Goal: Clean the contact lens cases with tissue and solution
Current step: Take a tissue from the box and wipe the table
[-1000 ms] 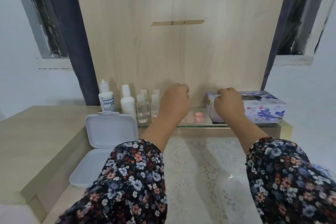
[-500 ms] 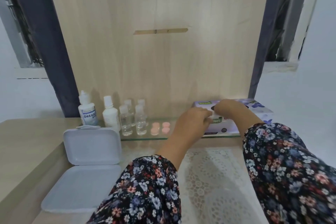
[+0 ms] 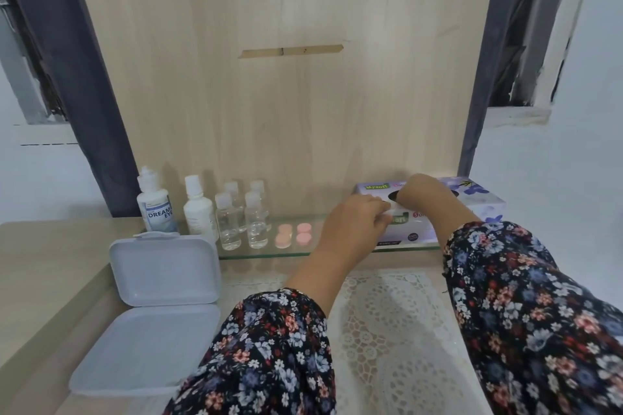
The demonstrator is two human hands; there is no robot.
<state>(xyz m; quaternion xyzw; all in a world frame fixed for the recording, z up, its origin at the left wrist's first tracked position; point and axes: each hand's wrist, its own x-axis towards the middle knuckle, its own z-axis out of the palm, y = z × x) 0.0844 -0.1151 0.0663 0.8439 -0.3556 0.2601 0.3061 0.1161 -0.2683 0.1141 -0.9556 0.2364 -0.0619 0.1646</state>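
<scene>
Both hands at the purple flowered cardboard tissue box, much as half a second ago.

The left hand has curled fingers at the box's near left edge and seems to pinch a bit of white tissue, though the grip is blurred. The right hand has shifted slightly onto the box's top opening, fingers bent down; whether it grasps anything I cannot tell. The box stands at the right end of the glass shelf. To the left lie the pink round contact lens cases, untouched, then four small clear bottles, a plain white bottle and a labelled white solution bottle. An open pale plastic hinged box sits near left; a white lace mat lies under the floral sleeves.
</scene>
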